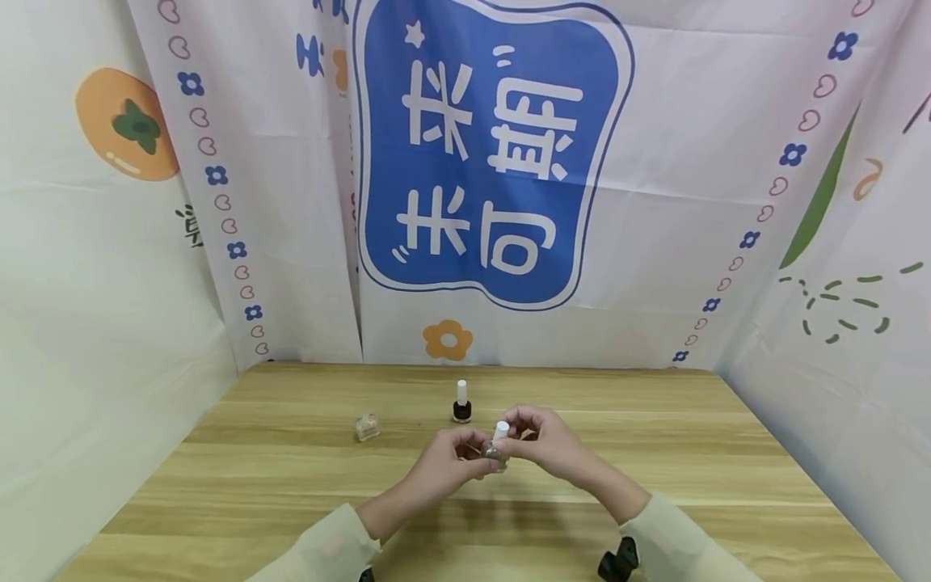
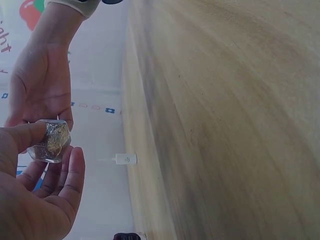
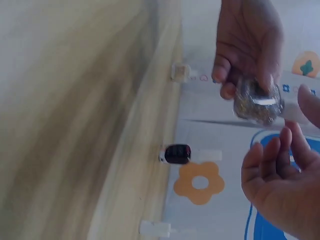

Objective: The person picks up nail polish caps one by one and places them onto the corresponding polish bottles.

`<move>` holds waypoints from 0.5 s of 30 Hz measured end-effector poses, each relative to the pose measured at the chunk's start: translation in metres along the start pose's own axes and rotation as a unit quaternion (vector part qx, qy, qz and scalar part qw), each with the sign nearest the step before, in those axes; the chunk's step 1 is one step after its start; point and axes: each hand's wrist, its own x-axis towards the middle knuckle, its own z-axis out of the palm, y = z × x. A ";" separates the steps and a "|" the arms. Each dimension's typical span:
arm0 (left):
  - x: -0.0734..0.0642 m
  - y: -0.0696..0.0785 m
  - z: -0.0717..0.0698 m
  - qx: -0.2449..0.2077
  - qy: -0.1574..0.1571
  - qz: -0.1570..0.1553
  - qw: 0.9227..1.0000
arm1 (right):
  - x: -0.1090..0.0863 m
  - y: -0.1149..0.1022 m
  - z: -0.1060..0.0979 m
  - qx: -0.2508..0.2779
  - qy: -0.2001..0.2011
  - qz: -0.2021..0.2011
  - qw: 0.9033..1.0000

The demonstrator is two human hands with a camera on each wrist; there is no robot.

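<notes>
A clear glass nail polish bottle (image 1: pixel 495 454) with gold glitter and a white cap (image 1: pixel 502 431) is held up above the table. My left hand (image 1: pixel 445 467) grips its glass body between thumb and fingers, as the left wrist view also shows on the bottle (image 2: pixel 54 141). At the white cap is my right hand (image 1: pixel 550 446), its thumb and fingertips around the cap's sides. Behind them stands a dark nail polish bottle (image 1: pixel 461 411) with a white cap. Farther left sits a clear, uncapped bottle (image 1: pixel 367 427).
A loose white cap (image 2: pixel 126 159) stands on the wooden table (image 1: pixel 291 485), its thin brush pointing up; the hands hide it in the head view. Printed cloth (image 1: pixel 291 202) hangs along the table's back and sides. A black device (image 1: pixel 618 560) sits by the right sleeve.
</notes>
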 end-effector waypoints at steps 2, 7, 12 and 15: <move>0.000 0.001 -0.001 -0.003 0.000 -0.005 1.000 | 0.000 -0.001 -0.005 -0.005 -0.025 -0.008 1.000; 0.000 -0.001 -0.002 -0.010 0.000 -0.010 1.000 | 0.000 -0.006 -0.008 -0.006 -0.049 -0.009 0.999; -0.001 -0.003 -0.001 -0.020 -0.006 -0.008 1.000 | -0.001 -0.007 -0.005 -0.003 -0.030 -0.003 1.000; -0.001 -0.003 -0.001 -0.022 -0.008 -0.005 1.000 | -0.002 -0.006 -0.002 -0.007 -0.009 0.001 1.000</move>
